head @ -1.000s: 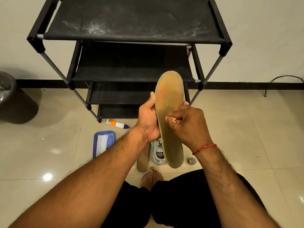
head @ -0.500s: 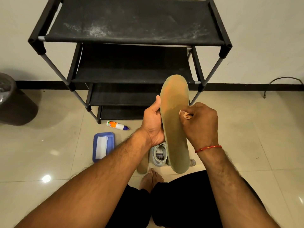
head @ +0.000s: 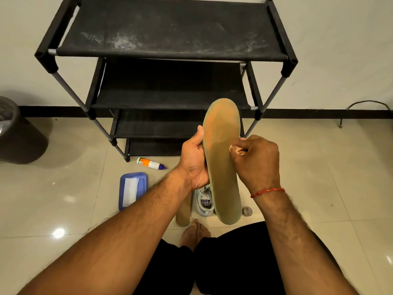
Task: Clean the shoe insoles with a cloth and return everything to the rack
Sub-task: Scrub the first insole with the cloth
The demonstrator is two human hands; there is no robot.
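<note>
A person holds an insole (head: 221, 167) upright before the black rack (head: 170, 35). The left hand (head: 194, 165) is curled round its left edge, thumb on the worn face. The right hand (head: 258, 160) pinches a small wad of cloth (head: 238, 150) against its right edge. On the floor in front of the rack, a second insole (head: 182, 213) lies beside a pale shoe (head: 204, 202). A bottle (head: 150, 163) lies by the rack's front-left foot, with a blue tray (head: 142, 177) slightly nearer the person. A dark bin (head: 14, 135) stands left of the rack.
</note>
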